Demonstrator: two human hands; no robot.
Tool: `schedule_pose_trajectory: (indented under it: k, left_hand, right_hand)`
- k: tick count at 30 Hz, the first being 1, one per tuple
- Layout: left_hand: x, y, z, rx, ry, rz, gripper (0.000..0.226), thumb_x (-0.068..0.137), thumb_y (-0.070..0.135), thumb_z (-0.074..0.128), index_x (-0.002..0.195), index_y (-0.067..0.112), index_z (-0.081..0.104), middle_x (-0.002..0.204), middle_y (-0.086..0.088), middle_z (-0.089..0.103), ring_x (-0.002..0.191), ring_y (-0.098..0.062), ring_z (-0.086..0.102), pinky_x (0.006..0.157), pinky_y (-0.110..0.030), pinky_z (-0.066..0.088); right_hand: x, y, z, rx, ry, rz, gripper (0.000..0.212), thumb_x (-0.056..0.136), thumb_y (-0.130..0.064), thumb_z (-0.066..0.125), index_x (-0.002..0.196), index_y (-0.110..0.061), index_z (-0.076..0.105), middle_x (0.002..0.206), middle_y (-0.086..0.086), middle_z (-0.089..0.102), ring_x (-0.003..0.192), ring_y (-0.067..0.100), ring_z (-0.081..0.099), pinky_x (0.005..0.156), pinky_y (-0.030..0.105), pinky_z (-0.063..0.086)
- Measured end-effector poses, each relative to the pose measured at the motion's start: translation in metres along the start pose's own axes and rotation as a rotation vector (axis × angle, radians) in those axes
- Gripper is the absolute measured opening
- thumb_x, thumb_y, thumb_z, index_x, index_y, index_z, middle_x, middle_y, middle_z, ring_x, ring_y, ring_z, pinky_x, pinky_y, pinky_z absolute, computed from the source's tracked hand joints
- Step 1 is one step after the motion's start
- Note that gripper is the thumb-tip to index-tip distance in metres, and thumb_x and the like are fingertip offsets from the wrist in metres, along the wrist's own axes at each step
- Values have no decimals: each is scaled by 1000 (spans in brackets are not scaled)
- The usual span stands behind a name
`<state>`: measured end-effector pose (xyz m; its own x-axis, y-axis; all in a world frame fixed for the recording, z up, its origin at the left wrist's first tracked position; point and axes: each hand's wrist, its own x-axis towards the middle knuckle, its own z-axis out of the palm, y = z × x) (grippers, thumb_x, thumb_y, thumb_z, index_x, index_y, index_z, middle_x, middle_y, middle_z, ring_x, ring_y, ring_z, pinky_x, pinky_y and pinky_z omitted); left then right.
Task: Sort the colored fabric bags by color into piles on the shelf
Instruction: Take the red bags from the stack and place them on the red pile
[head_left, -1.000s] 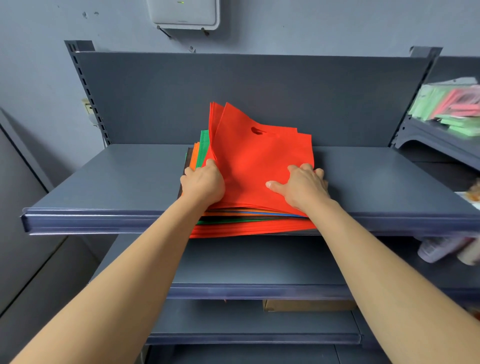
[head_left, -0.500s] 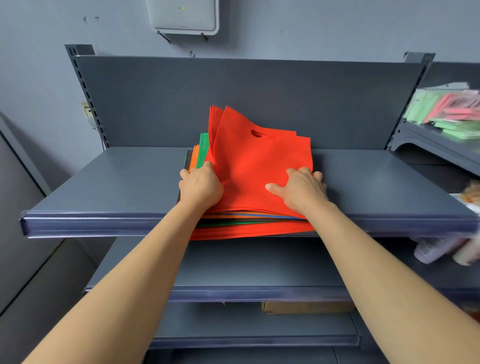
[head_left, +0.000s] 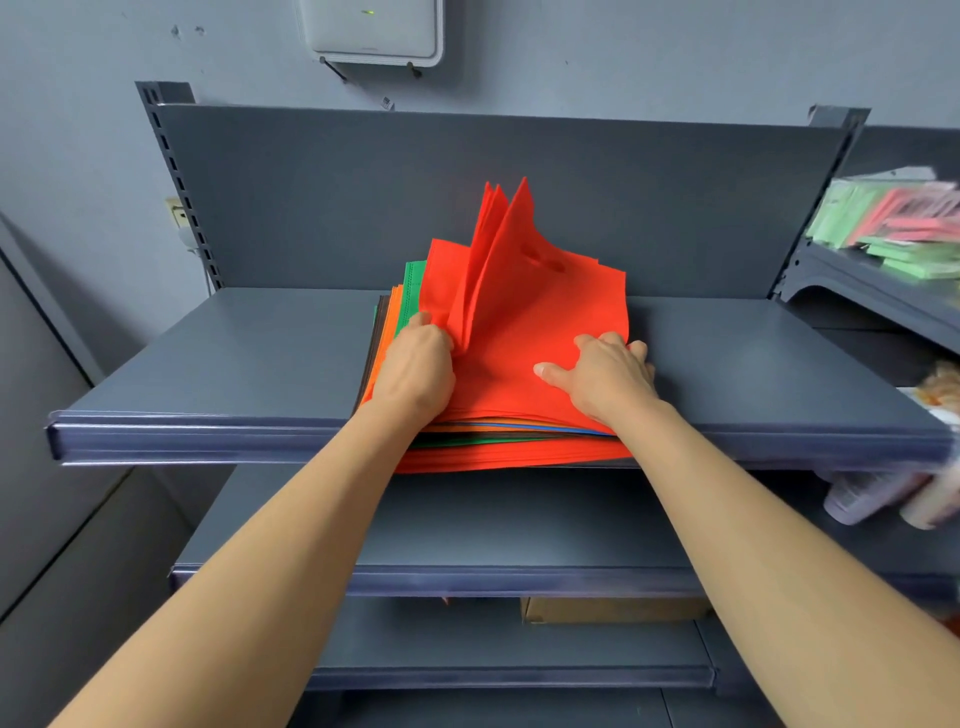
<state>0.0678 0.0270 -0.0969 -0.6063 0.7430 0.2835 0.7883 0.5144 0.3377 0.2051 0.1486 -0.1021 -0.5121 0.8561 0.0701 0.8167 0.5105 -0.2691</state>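
A mixed stack of flat non-woven fabric bags (head_left: 498, 452) is sitting in the middle of the top grey metal shelf board (head_left: 208, 374), its near edge hanging slightly over the board's front lip. The left hand (head_left: 415, 364) is working at the stack's left edge, fingers curled and pinching the uppermost bright red bags (head_left: 524, 306) there. Several red sheets are fanning up at their far left corner, while their right side is lying flat. The right hand (head_left: 602, 374) is resting on top of the stack at its right edge, fingers fairly straight and thumb stretched out, pressing the top red bag down. Peeking out on the stack's left side are a green bag (head_left: 413, 291), an orange bag (head_left: 387, 332) and a dark, almost black one (head_left: 375, 338). Thin green, orange and blue edges are showing along its near side, above more red. Above the stack a white box with a small green light (head_left: 371, 31) is hanging on the wall. To its right, on a neighbouring rack, pale green and pink packets (head_left: 893, 223) are lying – blurred. Below it, on a lower shelf board, a brown cardboard box (head_left: 613, 610) is sitting.
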Motion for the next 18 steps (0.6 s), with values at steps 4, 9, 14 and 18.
schedule_pose_trajectory:
  k: [4,9,14,18]
  left_hand:
    - [-3,2,-2,-2,10,30,40,84,-8,40,113,1,65,154,-17,20,124,-37,46,104,-32,35]
    - [-1,2,-2,14,19,14,36,86,-4,43,109,6,68,127,-22,53,110,-39,53,92,-35,41]
    - [0,8,-6,201,51,37,33,86,-5,40,107,4,64,112,-20,63,104,-40,57,84,-39,44]
    - [-3,1,-17,261,128,5,25,83,-6,42,101,2,59,109,-18,62,100,-39,57,79,-38,40]
  right_hand:
    - [-1,0,0,6,10,-1,68,87,-65,44,136,-18,43,138,9,40,124,34,32,100,43,32]
    - [-2,-1,-2,5,2,-3,68,87,-64,44,137,-17,43,139,9,39,125,34,32,101,43,32]
    - [-4,-1,-8,2,33,-15,64,89,-58,47,136,-15,44,138,11,39,125,35,35,100,43,34]
    - [-4,-7,-11,28,67,-41,58,91,-50,51,134,-12,47,137,13,39,123,36,38,101,44,36]
